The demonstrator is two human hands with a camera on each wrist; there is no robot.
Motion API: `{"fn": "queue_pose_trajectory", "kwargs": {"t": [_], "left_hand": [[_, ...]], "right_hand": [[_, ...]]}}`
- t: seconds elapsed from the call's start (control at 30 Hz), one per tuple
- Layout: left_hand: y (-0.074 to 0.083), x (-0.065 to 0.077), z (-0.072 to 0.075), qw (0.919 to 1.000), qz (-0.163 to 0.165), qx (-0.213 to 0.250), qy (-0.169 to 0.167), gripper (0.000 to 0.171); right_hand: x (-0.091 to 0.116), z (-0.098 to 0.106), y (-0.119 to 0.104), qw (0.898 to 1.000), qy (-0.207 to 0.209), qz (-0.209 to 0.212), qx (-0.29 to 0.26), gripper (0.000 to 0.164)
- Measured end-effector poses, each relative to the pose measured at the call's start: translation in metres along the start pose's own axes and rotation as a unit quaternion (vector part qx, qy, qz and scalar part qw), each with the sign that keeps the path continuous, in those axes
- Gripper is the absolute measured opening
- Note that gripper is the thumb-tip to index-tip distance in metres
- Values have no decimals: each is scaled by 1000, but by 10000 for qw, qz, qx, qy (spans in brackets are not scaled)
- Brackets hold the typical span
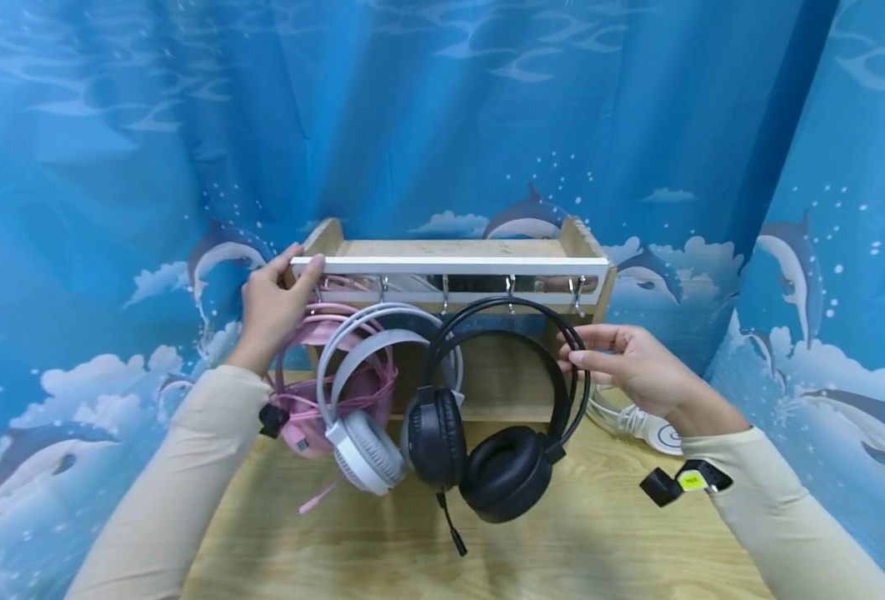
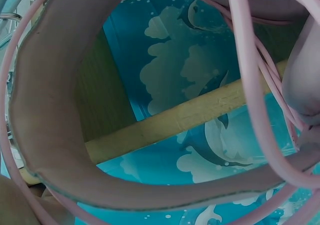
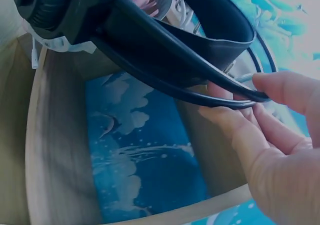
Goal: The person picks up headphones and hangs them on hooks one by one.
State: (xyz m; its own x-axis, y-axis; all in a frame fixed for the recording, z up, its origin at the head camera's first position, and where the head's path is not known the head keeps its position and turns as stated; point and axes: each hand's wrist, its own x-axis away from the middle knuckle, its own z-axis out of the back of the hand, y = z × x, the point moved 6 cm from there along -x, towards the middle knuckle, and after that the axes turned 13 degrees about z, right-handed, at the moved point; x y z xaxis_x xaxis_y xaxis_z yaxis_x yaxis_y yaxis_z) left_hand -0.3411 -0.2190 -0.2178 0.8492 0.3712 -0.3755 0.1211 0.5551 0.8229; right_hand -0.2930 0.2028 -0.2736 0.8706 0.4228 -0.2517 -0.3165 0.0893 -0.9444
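Several of my right fingers (image 1: 598, 362) pinched the black headphones (image 1: 521, 479), which extended leftward from them; my left fingers (image 1: 309, 277) gripped the wooden rack (image 1: 450, 266), with pink headphones (image 1: 307, 435) just below them.

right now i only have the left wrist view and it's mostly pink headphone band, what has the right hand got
Observer: The right hand pinches the black headphones by the headband; the right wrist view shows the fingers on it.

Operator: ok and the other one, i just get a dark bit at the bottom left edge, what is it on

Observer: The left hand grips the left end of the wooden rack, as the head view shows.
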Motion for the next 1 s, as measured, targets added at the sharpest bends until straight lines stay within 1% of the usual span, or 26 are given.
{"fn": "queue_pose_trajectory", "kwargs": {"t": [0.17,0.33,0.43,0.67,0.77,0.93,0.97,1.0], "left_hand": [[0,1,1,10000,-16,16,-5,62],[0,0,1,10000,-57,8,-8,63],[1,0,1,10000,-76,3,6,62],[1,0,2,9999,-92,0,53,61],[0,0,0,10000,-79,24,39,61],[1,1,0,10000,-61,6,54,60],[1,1,0,10000,-63,-3,70,59],[1,1,0,10000,-62,-14,74,59]], "right_hand": [[-4,1,16,9991,55,39,-409,24],[-8,2,21,9974,28,60,-717,16],[-12,4,23,9971,-20,57,-762,17],[-22,7,31,9973,-81,-44,-722,33],[-25,9,36,9971,-142,-19,-748,32],[-28,9,42,9944,-168,223,-1024,22],[-28,7,44,9942,-167,267,-1024,20],[-28,5,46,9954,-171,296,-896,18]]}}
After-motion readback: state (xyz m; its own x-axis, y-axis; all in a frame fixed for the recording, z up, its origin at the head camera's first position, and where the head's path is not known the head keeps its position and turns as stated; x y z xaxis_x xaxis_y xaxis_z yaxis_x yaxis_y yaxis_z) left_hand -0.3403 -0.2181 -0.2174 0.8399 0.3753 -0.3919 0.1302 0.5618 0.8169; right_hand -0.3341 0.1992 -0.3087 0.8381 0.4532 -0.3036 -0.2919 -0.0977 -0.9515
